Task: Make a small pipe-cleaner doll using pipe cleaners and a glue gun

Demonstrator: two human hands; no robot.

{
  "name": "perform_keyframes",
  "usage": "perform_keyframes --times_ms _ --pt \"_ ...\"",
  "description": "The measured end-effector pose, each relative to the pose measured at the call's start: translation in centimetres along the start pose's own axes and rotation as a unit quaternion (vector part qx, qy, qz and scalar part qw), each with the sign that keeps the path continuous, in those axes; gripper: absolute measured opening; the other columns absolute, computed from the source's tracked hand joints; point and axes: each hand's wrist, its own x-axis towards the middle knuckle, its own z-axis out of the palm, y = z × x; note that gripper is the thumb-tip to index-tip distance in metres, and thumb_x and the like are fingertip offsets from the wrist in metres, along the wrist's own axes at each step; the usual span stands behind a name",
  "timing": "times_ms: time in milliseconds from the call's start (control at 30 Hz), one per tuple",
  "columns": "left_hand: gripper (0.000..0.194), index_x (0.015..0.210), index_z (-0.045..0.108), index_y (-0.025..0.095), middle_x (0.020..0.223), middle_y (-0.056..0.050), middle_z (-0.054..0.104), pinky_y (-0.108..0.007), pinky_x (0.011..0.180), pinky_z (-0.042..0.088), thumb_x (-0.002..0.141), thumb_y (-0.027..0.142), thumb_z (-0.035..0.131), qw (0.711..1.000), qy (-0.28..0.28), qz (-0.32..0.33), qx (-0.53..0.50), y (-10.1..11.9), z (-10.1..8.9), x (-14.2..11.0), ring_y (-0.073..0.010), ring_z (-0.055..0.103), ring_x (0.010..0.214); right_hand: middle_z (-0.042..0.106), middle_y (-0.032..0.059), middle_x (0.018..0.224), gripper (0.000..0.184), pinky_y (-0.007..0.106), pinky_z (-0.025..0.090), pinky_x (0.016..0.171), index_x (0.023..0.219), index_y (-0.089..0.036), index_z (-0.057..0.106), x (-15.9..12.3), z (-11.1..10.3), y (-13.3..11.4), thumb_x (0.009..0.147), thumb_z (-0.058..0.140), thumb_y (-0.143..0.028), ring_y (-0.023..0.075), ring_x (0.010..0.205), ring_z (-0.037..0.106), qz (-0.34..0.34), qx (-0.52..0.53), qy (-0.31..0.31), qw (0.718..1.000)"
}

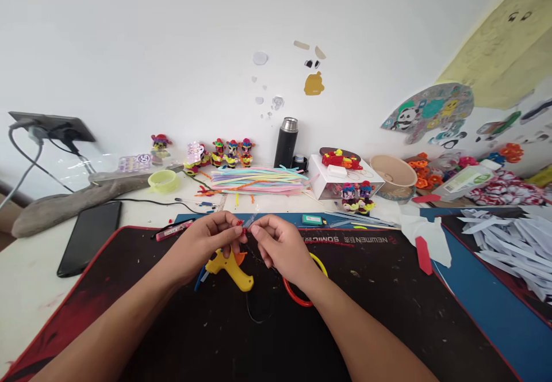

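Note:
My left hand (219, 233) pinches a small, bent piece of red pipe cleaner (244, 231) between thumb and fingers. From the other side, the thumb and fingertips of my right hand (276, 241) close on the same piece, so both hands meet over the mat. Fingers cover much of the piece. Just below them lies a yellow glue gun (235, 271), partly behind my left fingers. A red and yellow ring (297, 297) shows under my right wrist. Behind my right hand a straight red pipe cleaner (330, 243) rests on the black mat (371, 324).
Along the wall stand several small pipe cleaner figures (233, 153), a bundle of pastel pipe cleaners (259, 180), a black thermos (286, 145) and a white box (321, 180). At left are a phone (88, 238) and driftwood (52, 203); paper strips (509, 249) pile up at right.

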Motion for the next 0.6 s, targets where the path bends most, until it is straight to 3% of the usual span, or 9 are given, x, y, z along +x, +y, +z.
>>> perform_keyframes --times_ms 267,600 --pt "0.037 0.085 0.069 0.021 0.074 0.002 0.067 -0.028 0.062 0.050 0.080 0.054 0.083 0.998 -0.016 -0.012 0.055 0.03 0.22 -0.16 -0.0149 0.060 0.063 0.055 -0.0081 0.057 0.030 0.022 0.036 0.044 0.099 -0.020 0.064 0.08 -0.01 0.18 0.098 0.064 -0.050 0.0088 0.041 0.045 0.000 0.005 0.001 1.000" --pt "0.038 0.083 0.071 0.021 0.073 -0.001 0.069 -0.027 0.059 0.047 0.080 0.059 0.079 0.993 -0.017 -0.009 0.119 -0.06 0.28 -0.24 -0.0175 0.059 0.062 0.058 -0.0064 0.061 0.018 0.022 0.038 0.044 0.097 -0.022 0.066 -0.04 0.11 0.65 0.100 0.065 -0.039 0.0095 0.046 0.050 -0.001 -0.038 0.007 0.999"
